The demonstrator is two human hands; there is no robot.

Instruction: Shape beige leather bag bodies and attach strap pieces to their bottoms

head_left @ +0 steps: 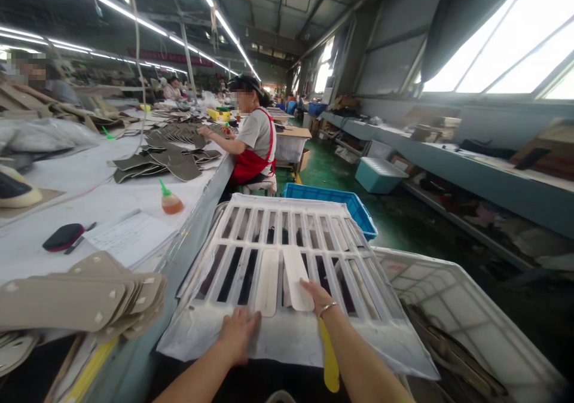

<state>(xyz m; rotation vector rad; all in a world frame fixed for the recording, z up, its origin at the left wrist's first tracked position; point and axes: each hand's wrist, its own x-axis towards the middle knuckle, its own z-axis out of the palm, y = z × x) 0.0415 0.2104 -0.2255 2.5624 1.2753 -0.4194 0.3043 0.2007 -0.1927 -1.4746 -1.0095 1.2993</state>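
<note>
A slatted white rack lies in front of me with two pale, flat, round-ended pieces on it. My right hand pinches the near end of the right piece, which sits slightly tilted across the slots. Under that wrist a yellow flat handle sticks out toward me; whether my fingers also grip it is hidden. My left hand rests on the rack's near border with fingers apart, its thumb beside the near end of the left piece.
On the table at left are stacked taupe pieces, a paper sheet, a black case and a green-tipped bottle. A white crate stands right, a blue crate behind. A person in a red apron sits ahead.
</note>
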